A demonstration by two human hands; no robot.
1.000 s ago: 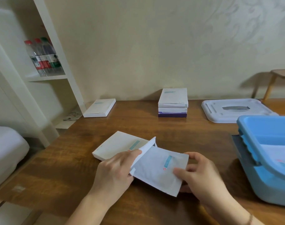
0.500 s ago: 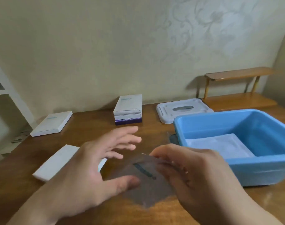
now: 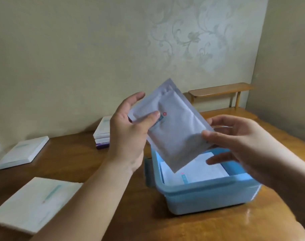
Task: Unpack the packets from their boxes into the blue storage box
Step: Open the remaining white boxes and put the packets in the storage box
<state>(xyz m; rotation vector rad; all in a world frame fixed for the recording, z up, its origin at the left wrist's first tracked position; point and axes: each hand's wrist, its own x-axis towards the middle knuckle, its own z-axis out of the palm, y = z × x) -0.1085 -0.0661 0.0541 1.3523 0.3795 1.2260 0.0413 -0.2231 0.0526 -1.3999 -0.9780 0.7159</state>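
Silvery packet [image 3: 172,126] pinched between left hand [image 3: 129,136] and right hand [image 3: 238,145] (tilted), above blue storage box [image 3: 209,193].

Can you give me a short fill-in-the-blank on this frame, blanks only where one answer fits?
1. The packet is held by ____ hands at once.
2. The packet is held above the ____ storage box.
3. Inside the storage box lies at least one more ____.
4. The left hand presses its ____ on the packet's front, near the red mark; the right hand holds the opposite edge.

Missing words: both; blue; packet; thumb
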